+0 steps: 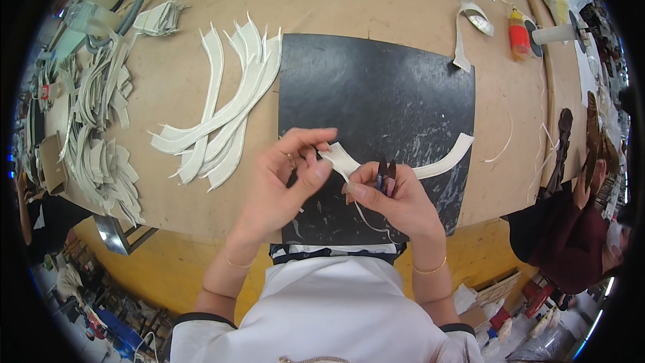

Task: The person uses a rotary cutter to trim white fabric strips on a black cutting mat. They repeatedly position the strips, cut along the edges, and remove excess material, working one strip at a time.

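While left hand [285,171] pinches the strip [376,165] end, fingers curled, right hand [393,195] grips snips [385,176] over the mat [376,107].

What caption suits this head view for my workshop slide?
Left hand and right hand, with small snips, hold a pale strip over a black mat.

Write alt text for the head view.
Two bare hands, left hand and right hand, hold a curved white strip above a black mat; the right also grips small snips. More white strips lie left.
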{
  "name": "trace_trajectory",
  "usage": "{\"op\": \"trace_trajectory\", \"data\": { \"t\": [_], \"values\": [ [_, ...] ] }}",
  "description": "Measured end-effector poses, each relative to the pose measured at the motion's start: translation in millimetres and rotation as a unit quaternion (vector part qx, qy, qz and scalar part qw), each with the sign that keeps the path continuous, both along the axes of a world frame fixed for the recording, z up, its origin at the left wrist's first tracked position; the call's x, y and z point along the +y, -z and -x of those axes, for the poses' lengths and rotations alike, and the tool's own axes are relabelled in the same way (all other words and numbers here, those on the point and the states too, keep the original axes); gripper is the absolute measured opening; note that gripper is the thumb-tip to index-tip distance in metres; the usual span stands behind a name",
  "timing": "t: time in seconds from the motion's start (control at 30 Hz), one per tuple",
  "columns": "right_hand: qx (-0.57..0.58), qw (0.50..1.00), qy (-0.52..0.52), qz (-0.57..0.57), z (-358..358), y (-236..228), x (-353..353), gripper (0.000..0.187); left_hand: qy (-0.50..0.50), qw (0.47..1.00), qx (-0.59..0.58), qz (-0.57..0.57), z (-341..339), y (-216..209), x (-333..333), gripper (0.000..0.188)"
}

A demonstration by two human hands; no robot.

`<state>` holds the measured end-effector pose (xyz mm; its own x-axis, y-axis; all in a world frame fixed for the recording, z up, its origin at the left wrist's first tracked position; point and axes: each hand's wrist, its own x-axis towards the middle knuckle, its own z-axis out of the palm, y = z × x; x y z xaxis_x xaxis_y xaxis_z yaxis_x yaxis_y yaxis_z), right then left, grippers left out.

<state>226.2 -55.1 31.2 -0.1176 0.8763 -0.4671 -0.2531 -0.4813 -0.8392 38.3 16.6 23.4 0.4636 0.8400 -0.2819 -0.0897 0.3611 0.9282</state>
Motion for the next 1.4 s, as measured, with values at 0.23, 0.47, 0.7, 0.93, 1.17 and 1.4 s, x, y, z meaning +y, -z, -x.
{"op": "trace_trajectory", "data": {
  "t": [0.23, 0.47, 0.7, 0.93, 1.17, 1.4],
  "values": [
    [-0.020, 0.999, -0.031, 0.002, -1, -4, -11, 0.026, -0.001, 0.998, -0.050, -0.035, 0, 4, -11, 0.012],
    [-0.063, 0.990, -0.117, 0.034, -25, -18, -41, 0.021, -0.134, 0.990, -0.025, -0.033, 28, 2, 29, 0.014],
    [-0.089, 0.989, -0.118, 0.005, -20, -23, -43, 0.016, -0.139, 0.852, 0.325, -0.386, -6, -34, -6, 0.038],
    [-0.217, 0.962, -0.152, -0.063, -28, -54, -47, 0.016, 0.310, 0.902, 0.180, -0.240, -3, -53, -24, 0.016],
    [-0.231, 0.943, -0.218, -0.100, -68, -53, -84, 0.018, 0.378, 0.891, 0.179, -0.176, 10, -48, -18, 0.006],
    [-0.286, 0.942, -0.164, 0.059, -120, -55, -138, 0.012, 0.397, 0.879, 0.211, -0.157, 22, -42, -2, 0.011]
  ]
}}
